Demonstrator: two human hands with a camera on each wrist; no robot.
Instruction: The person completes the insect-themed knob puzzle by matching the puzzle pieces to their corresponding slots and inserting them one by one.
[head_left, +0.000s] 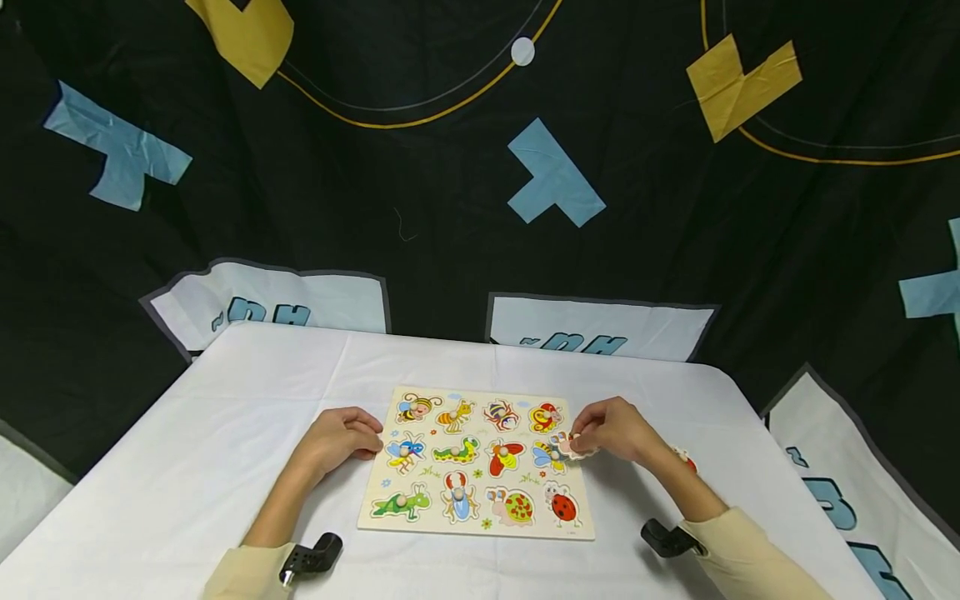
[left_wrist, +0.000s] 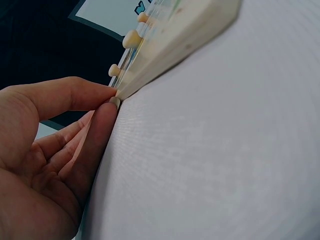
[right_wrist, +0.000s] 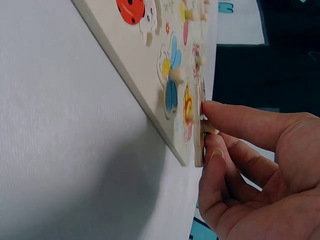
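Note:
A wooden insect puzzle board (head_left: 450, 528) lies flat on the white-covered table. My left hand (head_left: 341, 440) pinches the board's left edge between thumb and finger, as the left wrist view shows. Over the right edge, my right hand (head_left: 617, 427) holds a flat puzzle piece (right_wrist: 198, 145) by its small wooden knob. The piece is tilted on edge in the right wrist view, and its picture is mostly hidden. Close under it is a blue-winged bee piece (head_left: 550, 455) on the board. Pictures of a ladybug (head_left: 562, 505) and a spotted snail (head_left: 517, 507) show no knobs.
Another puzzle piece (head_left: 686, 458), red and white, lies on the table (head_left: 300, 358) to the right, partly hidden by the right forearm. Several knobbed insect pieces sit in the board. A dark patterned curtain (head_left: 450, 208) hangs behind the table.

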